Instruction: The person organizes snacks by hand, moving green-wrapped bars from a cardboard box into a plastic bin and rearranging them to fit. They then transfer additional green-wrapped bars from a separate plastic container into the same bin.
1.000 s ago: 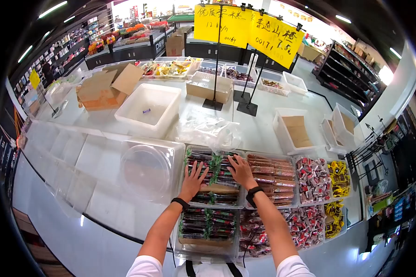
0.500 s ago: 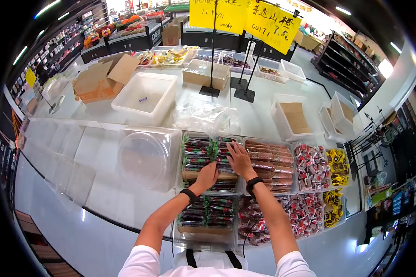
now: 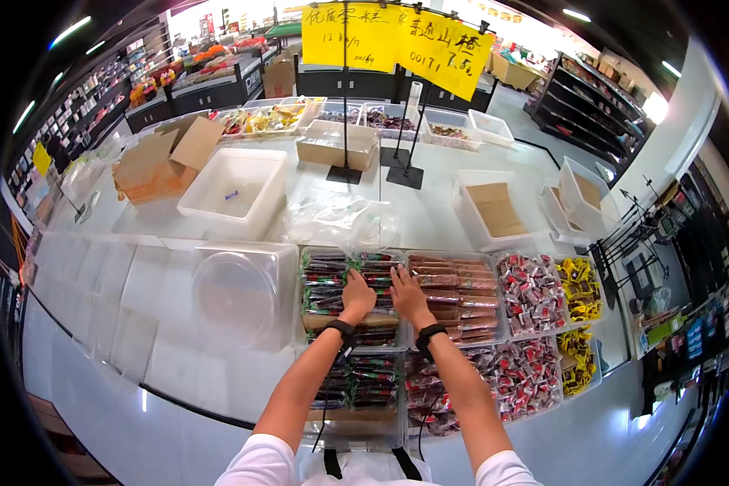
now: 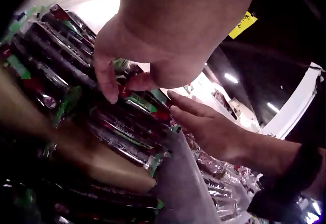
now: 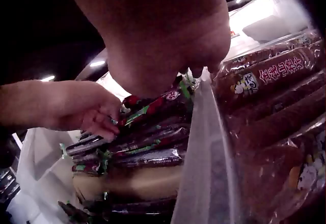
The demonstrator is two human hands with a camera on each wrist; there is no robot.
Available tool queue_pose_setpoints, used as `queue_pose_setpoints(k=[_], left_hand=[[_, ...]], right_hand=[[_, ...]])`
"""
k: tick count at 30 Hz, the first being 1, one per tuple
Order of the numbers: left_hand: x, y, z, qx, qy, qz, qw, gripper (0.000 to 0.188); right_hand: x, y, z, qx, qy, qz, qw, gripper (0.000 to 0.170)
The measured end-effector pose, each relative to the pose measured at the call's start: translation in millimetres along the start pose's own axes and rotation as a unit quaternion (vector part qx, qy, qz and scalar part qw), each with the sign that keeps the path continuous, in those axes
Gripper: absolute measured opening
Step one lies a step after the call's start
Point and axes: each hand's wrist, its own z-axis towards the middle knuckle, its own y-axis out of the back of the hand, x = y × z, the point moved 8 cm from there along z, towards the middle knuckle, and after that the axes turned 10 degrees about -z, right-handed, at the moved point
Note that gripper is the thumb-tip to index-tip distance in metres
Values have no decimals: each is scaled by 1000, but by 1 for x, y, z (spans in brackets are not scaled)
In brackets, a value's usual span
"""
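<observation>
In the head view, both hands are over a clear plastic bin (image 3: 351, 350) of dark wrapped sticks (image 3: 322, 283) with green wrapper ends. My left hand (image 3: 359, 298) has its fingers curled down among them. Seen from the left wrist, its thumb and finger pinch one wrapped stick (image 4: 145, 104) with a red and green label. My right hand (image 3: 411, 301) is at the bin's right wall, its fingers fairly straight. Its fingertips are right at the stick's other end, partly hidden behind the hand in the right wrist view. A brown cardboard piece (image 5: 142, 180) shows between the sticks.
To the right stand bins of brown wrapped rolls (image 3: 462, 300), red-and-white packets (image 3: 530, 292) and yellow packets (image 3: 579, 287). A clear lidded box (image 3: 243, 296) is at the left. Behind are a plastic bag (image 3: 340, 219), a white tub (image 3: 233, 190) and yellow price signs (image 3: 348, 36) on stands.
The left hand has moved from spread flat over the sticks to curled fingers, first lower in the bin, then up beside the right hand. The right hand stays near the bin's right side.
</observation>
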Motion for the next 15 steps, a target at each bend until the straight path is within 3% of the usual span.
queue_pose_setpoints(k=[5,7,11,13,15], left_hand=[[4,1,-1,45,50,-86,994,68],[6,-3,6,9,-6,-89,996,70],[25,7,3,24,-34,-140,989,62],[8,50,-28,-109,-225,-90,964,50],[14,74,-48,-79,-228,-37,970,46]], right_hand=[[8,-6,-8,-20,1,18,1000,57],[11,-8,-9,-25,-7,-11,1000,58],[16,12,-18,-40,-8,-38,998,61],[20,30,-23,-81,20,-52,995,64],[19,33,-31,-82,14,-46,995,62]])
